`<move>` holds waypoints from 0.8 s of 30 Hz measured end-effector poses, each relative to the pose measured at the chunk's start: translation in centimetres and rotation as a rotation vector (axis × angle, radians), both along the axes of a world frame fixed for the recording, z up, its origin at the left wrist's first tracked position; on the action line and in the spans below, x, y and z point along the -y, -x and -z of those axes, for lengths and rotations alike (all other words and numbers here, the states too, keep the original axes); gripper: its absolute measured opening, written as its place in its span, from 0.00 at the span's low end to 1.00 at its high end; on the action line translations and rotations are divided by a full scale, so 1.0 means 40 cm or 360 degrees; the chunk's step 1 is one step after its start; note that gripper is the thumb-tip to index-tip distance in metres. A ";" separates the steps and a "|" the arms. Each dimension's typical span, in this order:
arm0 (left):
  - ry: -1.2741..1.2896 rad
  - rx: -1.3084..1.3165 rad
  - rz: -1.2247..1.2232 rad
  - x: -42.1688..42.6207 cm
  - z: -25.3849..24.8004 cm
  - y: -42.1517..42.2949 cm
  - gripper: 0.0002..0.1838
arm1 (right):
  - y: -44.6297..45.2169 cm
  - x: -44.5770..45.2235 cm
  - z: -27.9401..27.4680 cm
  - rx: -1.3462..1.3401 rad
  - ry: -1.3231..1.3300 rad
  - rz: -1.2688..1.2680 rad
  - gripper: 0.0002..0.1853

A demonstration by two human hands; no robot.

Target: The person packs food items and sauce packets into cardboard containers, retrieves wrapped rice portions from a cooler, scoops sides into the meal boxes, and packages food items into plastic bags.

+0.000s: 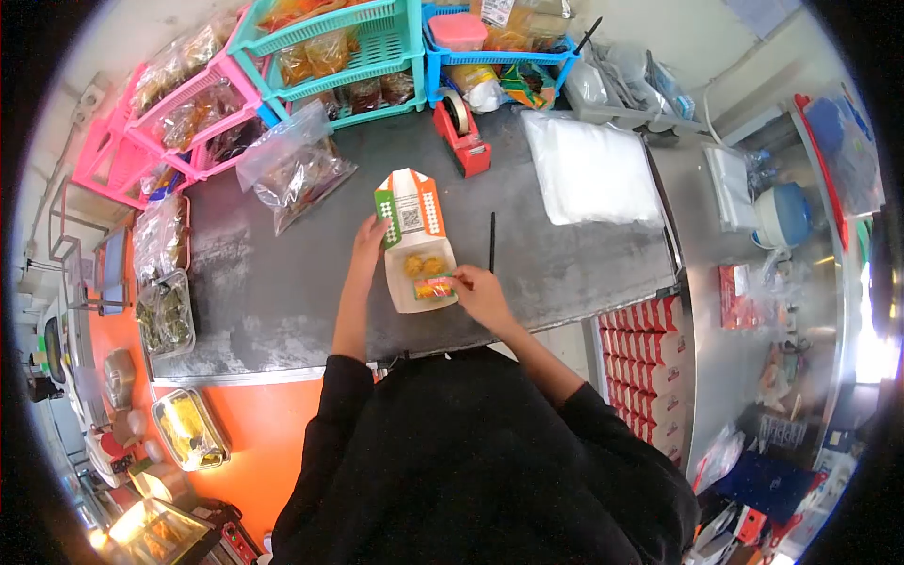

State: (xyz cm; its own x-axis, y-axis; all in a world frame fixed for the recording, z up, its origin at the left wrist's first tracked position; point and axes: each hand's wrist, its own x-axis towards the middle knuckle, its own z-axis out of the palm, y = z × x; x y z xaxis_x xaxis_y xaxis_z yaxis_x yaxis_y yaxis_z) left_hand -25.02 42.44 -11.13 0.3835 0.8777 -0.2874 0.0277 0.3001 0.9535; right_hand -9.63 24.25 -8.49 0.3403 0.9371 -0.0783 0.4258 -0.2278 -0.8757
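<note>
An open paper food box (400, 294) lies on the dark table in front of me, its printed lid folded back away from me. Inside sit a few golden fried pieces (426, 266) and a small red, yellow and green sachet (431, 288). My left hand (369, 237) touches the left side of the lid, its fingers along the green flap. With its fingertips pinched together, my right hand (478, 292) holds the right end of the sachet at the box's near right part.
A black pen-like stick (492, 243) lies right of the box. Beyond are a red tape dispenser (461, 141), a stack of clear plastic bags (593, 174) and a filled zip bag (299, 174). Pink, teal (339, 71) and blue baskets line the back.
</note>
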 end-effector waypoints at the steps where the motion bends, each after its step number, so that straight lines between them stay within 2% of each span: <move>1: 0.0038 0.0011 0.0053 -0.012 0.011 -0.001 0.19 | 0.024 -0.005 -0.009 0.0134 0.0026 0.0038 0.11; 4: -0.0380 -0.0073 0.0108 -0.005 0.028 0.011 0.16 | 0.053 -0.027 -0.086 0.0660 -0.0254 0.0164 0.16; 7: -0.0602 0.0015 -0.0250 0.072 0.017 0.061 0.19 | 0.085 -0.101 -0.121 0.0294 -0.0266 -0.0186 0.22; 8: -0.0697 0.0037 -0.0400 0.113 0.015 0.078 0.21 | 0.119 -0.127 -0.138 0.0333 -0.0311 -0.0241 0.22; 10: -0.0767 0.0050 -0.0528 0.227 -0.019 0.108 0.24 | 0.204 -0.168 -0.167 0.0395 -0.0391 -0.0351 0.21; 12: -0.0447 0.0221 -0.0650 0.341 -0.056 0.137 0.29 | 0.255 -0.158 -0.158 0.0436 -0.0199 -0.0621 0.19; 13: -0.0278 0.0299 -0.0558 0.388 -0.066 0.186 0.30 | 0.280 -0.145 -0.151 0.0455 -0.0103 -0.0757 0.18; 14: -0.0107 0.0375 -0.0467 0.425 -0.070 0.238 0.30 | 0.285 -0.121 -0.136 0.0486 -0.0182 -0.0949 0.18; 17: 0.0154 0.0258 -0.0253 0.468 0.042 0.414 0.34 | 0.218 -0.008 -0.106 0.0571 -0.0326 -0.1465 0.17; 18: -0.0016 0.0228 -0.0202 0.437 0.034 0.422 0.36 | 0.189 0.014 -0.095 0.0637 -0.0361 -0.1536 0.15; 20: -0.0407 -0.0413 0.0142 0.348 -0.128 0.343 0.33 | 0.139 0.053 -0.073 0.0764 -0.0427 -0.1680 0.13; 23: -0.1066 -0.0507 0.1162 0.241 -0.196 0.245 0.28 | 0.068 0.057 -0.120 0.0714 -0.0399 -0.1829 0.10; 24: -0.1103 -0.0506 0.1382 0.230 -0.192 0.226 0.26 | 0.047 0.062 -0.115 0.0702 -0.0373 -0.1823 0.11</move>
